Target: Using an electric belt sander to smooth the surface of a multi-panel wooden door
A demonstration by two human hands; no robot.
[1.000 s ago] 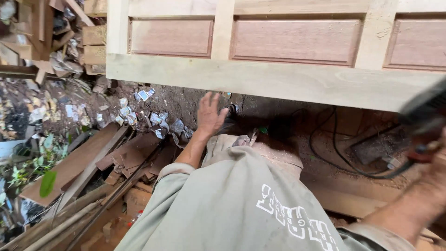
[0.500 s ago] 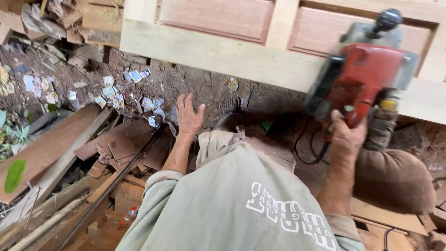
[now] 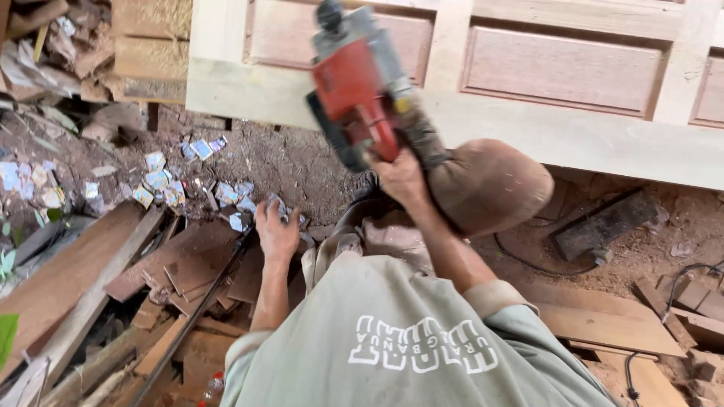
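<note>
Right hand [image 3: 403, 177]: closed around the red power planer [image 3: 362, 90], raised before the panelled door [image 3: 566, 136]; dust bag [image 3: 490, 185] hangs beside
Left hand [image 3: 275, 230]: spread wide, lowered towards the ground
Technique: tool best kept level, grip firm

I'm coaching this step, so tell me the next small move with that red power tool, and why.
Probably bring the left hand up onto the red power tool before lowering it to the panelled wooden frame. The right hand alone holds the tool in the air, its brown dust bag hanging beside it, while the left hand is spread low over the scrap boards.
</note>
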